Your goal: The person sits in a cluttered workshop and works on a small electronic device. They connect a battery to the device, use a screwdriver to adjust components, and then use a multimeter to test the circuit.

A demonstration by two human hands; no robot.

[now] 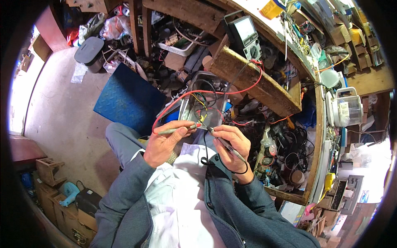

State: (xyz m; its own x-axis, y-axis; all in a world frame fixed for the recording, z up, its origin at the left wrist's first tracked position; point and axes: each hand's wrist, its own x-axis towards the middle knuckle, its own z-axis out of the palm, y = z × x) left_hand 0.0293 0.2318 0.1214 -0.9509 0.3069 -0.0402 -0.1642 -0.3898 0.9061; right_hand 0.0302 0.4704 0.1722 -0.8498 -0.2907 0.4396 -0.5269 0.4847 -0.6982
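My left hand (162,145) is closed on a test probe (167,131) with a grey body. A red test lead (182,96) loops from it up to an analog multimeter (242,35). In my right hand (232,142) is a second test probe (232,151), with a dark cord hanging near it. The two probe tips almost meet at a small part between my fingers, too small to make out. Just beyond the tips sits a clear plastic container (187,110) with thin yellow, red and black wires in it.
The multimeter rests on an open wooden drawer (256,80). To the right, another drawer holds tangled cables (291,155). A blue textured panel (129,97) leans ahead on the left, near a dark grey bin (89,50). A clear jug (347,108) stands on the bench at right.
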